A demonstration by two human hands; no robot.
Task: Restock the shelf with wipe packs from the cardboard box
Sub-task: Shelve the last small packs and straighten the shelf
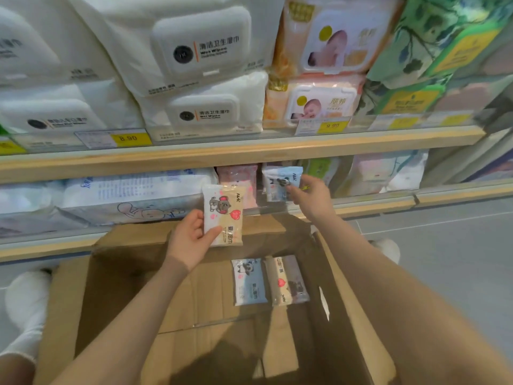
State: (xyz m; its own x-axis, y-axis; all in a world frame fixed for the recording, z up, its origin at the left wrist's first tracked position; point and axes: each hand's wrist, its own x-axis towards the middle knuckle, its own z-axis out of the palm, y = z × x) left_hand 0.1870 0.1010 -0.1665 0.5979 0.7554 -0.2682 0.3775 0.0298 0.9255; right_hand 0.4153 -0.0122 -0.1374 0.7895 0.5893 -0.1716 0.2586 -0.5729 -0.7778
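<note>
Gripping a beige wipe pack [223,215] upright, the left hand [191,240] has its thumb across the pack's front and its fingers curled behind, just above the far wall of the cardboard box [344,295]. Beyond and to the right of it, the right hand [311,198] pinches a blue wipe pack [279,182] and holds it at the front lip of the lower shelf [361,208], under the wooden edge of the upper shelf [222,157]. Just left of that hand a pink pack [238,179] stands on the shelf. Below both hands the box lies open, its floor mostly bare; two more packs [270,280] lie side by side near its far right corner, under the right forearm.
</note>
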